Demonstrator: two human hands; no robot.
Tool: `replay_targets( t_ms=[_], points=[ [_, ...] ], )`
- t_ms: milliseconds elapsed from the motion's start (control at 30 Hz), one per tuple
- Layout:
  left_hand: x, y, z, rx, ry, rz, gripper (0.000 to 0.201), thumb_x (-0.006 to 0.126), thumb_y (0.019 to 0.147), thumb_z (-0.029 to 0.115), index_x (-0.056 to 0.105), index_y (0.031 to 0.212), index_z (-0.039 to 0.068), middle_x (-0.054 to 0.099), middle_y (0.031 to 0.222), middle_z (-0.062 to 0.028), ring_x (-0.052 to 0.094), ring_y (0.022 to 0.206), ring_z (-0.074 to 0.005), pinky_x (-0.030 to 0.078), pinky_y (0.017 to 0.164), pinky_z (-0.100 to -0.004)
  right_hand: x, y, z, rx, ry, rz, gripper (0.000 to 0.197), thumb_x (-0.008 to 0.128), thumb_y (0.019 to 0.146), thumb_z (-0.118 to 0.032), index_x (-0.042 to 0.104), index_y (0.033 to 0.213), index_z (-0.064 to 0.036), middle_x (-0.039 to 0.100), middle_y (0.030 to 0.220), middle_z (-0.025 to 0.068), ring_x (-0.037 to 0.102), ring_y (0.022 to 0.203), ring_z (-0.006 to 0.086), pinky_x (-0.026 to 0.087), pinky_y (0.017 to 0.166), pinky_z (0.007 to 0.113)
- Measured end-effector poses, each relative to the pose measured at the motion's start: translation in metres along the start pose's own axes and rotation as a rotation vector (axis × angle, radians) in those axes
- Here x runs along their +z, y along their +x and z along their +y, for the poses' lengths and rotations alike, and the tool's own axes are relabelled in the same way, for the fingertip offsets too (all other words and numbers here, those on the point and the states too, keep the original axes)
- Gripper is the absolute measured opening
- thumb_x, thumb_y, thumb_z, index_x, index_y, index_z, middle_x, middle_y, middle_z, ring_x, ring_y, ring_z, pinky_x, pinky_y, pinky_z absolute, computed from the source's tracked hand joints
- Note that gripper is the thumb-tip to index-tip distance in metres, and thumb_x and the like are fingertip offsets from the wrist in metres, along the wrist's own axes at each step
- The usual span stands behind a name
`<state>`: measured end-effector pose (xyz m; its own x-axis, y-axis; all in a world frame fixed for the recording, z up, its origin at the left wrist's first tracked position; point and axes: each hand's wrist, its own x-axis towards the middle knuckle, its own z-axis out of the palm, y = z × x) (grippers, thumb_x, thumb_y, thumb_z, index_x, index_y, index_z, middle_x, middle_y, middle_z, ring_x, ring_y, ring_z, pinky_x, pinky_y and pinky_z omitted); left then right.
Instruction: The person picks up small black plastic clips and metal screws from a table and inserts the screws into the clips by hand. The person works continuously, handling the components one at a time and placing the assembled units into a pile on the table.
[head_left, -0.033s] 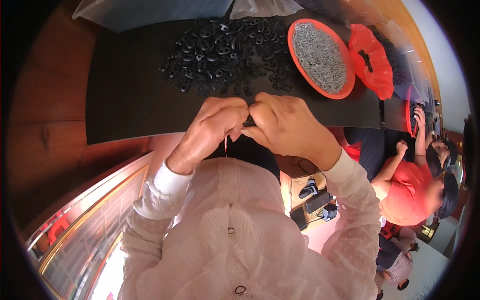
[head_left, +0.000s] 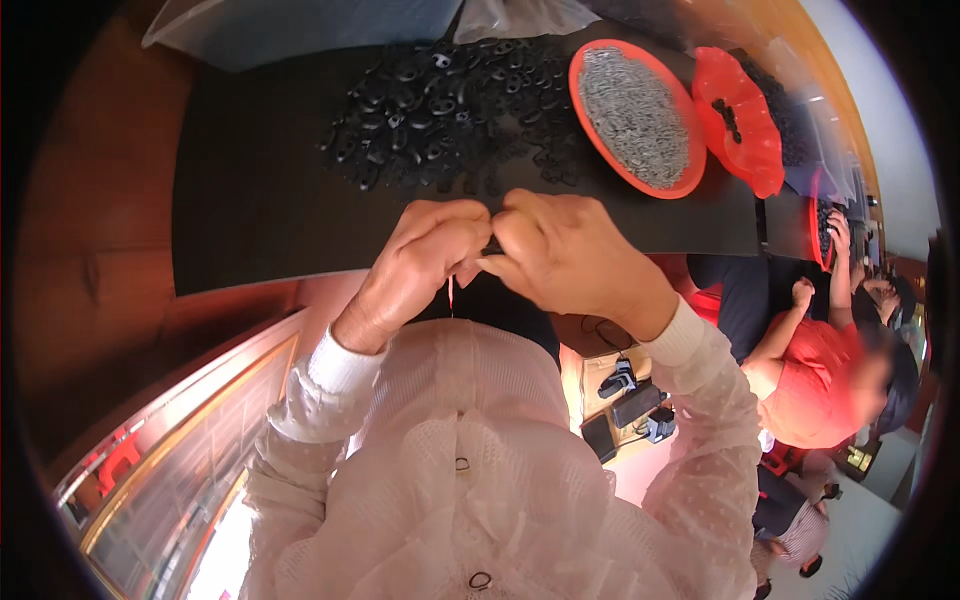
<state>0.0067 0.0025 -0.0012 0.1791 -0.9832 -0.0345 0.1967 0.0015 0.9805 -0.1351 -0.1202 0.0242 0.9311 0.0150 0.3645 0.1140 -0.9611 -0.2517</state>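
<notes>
Close together over the table's near edge, my left hand (head_left: 430,252) and my right hand (head_left: 565,250) are both closed, fingertips meeting. Pinched between them is a small black part (head_left: 492,246), mostly covered by the fingers, so its exact shape cannot be made out. Under my left hand a thin pale-red strip (head_left: 451,292) shows; what it is remains unclear. Beyond my hands lies a loose pile of black plastic parts (head_left: 430,115), many of them rounded with holes. To its right stands a red bowl (head_left: 700,150) full of small grey metal pieces (head_left: 635,115).
The black tabletop (head_left: 250,200) carries a wavy red dish (head_left: 755,150) with a few black pieces. A translucent bin (head_left: 310,30) and a plastic bag (head_left: 525,18) stand at the far edge. Low on the right, a box (head_left: 625,400) holds black devices. A co-worker in red (head_left: 820,385) sits further right.
Hardly anything differs. My hands keep the same closed hold on the black part, and the whole view has shifted very slightly.
</notes>
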Motion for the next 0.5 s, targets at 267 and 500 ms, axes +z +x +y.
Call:
replay_targets(
  t_ms=[267, 500],
  points=[
    [0.004, -0.003, 0.010, -0.055, 0.177, -0.050, 0.027, 0.044, 0.087, 0.012, 0.044, 0.063, 0.000, 0.043, 0.054, -0.0028, 0.039, 0.049, -0.0120, 0.029, 0.048, -0.0297, -0.012, -0.015, -0.003, 0.063, 0.080, 0.051, 0.023, 0.068, 0.080, -0.016, 0.050, 0.078, -0.0025, 0.049, 0.071, 0.0109, 0.053, 0.056, 0.0276, 0.041, 0.046, 0.038],
    [0.005, -0.006, -0.011, 0.103, 0.089, -0.013, 0.035, 0.053, 0.095, 0.015, 0.046, 0.064, 0.002, 0.043, 0.054, 0.0001, 0.038, 0.051, -0.0069, 0.029, 0.048, -0.0264, -0.098, -0.076, 0.072, 0.780, -0.125, 0.479, 0.023, 0.054, 0.095, -0.021, 0.058, 0.090, 0.0018, 0.054, 0.074, 0.0220, 0.058, 0.070, 0.0384, 0.045, 0.061, 0.041]
  ],
)
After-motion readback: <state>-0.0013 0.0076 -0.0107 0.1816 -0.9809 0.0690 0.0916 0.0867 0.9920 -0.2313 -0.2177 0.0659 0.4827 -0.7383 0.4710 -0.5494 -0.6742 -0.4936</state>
